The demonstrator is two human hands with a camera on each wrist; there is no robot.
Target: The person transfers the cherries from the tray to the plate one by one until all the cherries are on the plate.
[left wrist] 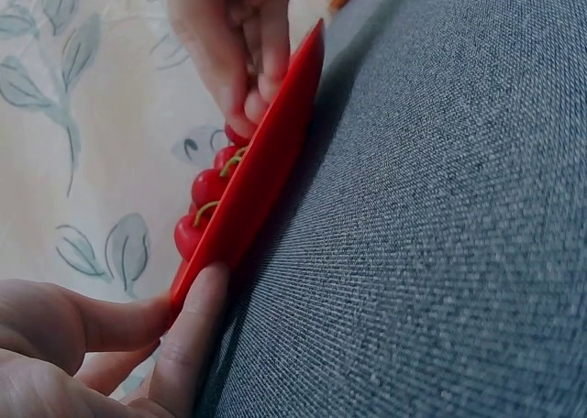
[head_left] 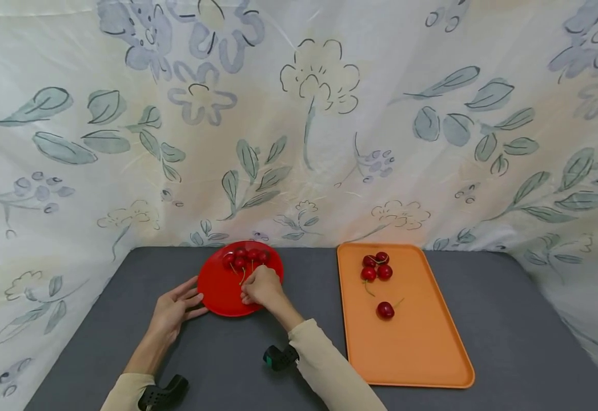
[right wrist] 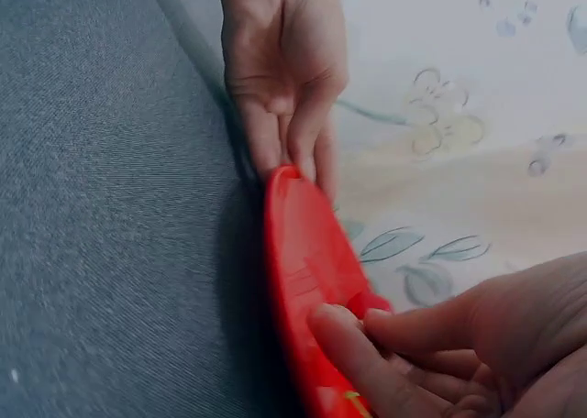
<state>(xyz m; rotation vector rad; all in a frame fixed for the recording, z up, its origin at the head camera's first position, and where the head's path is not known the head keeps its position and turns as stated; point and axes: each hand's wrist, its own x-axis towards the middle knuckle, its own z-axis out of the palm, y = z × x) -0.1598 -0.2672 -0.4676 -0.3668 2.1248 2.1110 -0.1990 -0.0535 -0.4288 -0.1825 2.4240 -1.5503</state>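
A round red plate (head_left: 219, 299) stands on the dark grey table, with several red cherries (head_left: 240, 262) bunched on its far part. At the plate's left edge my left hand (head_left: 170, 314) grips the rim, thumb on the upper side and fingers beneath, as the left wrist view shows. Over the plate's near right part, my right hand (head_left: 263, 287) has its thumb and forefinger pinched together. Between those fingertips in the right wrist view a red bit (right wrist: 369, 302) shows, seemingly a cherry, mostly hidden by the fingers. Green stems (left wrist: 206, 212) stick out from the cherries beside it.
Right of the plate lies an orange tray (head_left: 406, 354). A cluster of cherries (head_left: 376, 267) sits at its far left, and a single cherry (head_left: 385, 310) lies nearer. Behind the table (head_left: 227, 365) hangs a flowered cloth (head_left: 319, 188).
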